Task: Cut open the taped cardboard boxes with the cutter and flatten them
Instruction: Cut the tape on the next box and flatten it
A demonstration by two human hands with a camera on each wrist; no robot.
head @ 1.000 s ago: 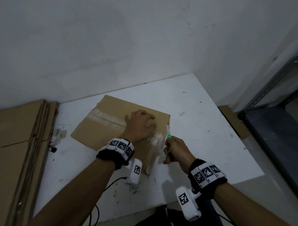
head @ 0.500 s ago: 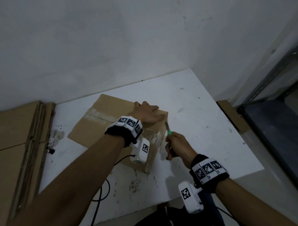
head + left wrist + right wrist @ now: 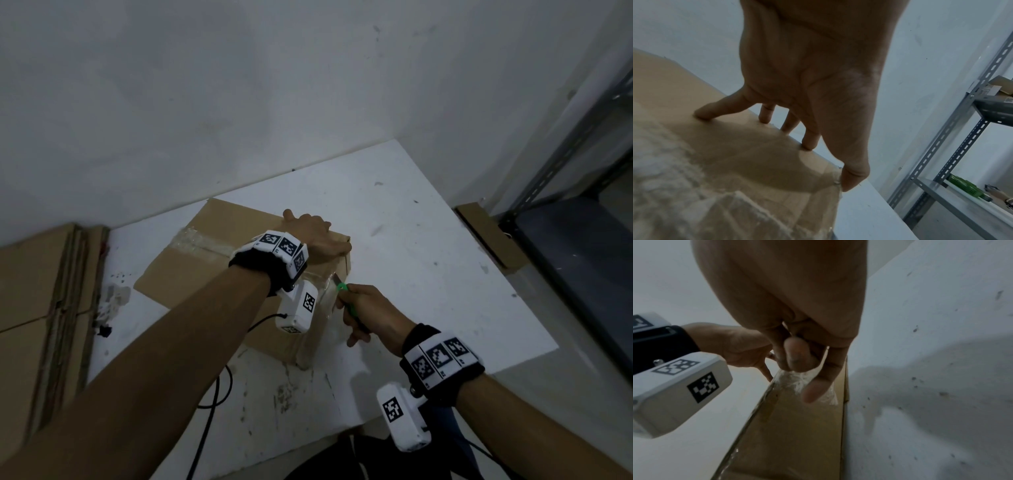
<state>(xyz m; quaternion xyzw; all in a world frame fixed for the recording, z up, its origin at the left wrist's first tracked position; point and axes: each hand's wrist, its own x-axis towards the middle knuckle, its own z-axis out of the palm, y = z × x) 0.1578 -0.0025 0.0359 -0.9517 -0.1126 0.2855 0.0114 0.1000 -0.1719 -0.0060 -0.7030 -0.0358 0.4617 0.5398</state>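
Note:
A brown cardboard box point(image 3: 212, 240) lies on the white table point(image 3: 411, 274), with clear tape point(image 3: 195, 240) across its top and down its right side. My left hand point(image 3: 318, 236) presses on the box's far right corner; in the left wrist view the left hand point(image 3: 807, 97) has straight fingers on the top edge of the box point(image 3: 725, 138) and the thumb at the taped corner. My right hand point(image 3: 366, 311) grips a green cutter point(image 3: 342, 289), blade tip against the side tape just below that corner. From the right wrist, the right hand point(image 3: 797, 353) hides the cutter above crumpled tape point(image 3: 793, 382).
Flattened cardboard sheets point(image 3: 30, 308) are stacked left of the table. A grey metal shelf point(image 3: 565, 171) stands at the right, with a cardboard strip point(image 3: 483, 233) at its foot. A black cable point(image 3: 212, 394) runs over the table's near part. A white wall rises close behind.
My left hand slid from the middle of the box top to its far right corner. My right hand brought the cutter's blade from beside the corner onto the side tape.

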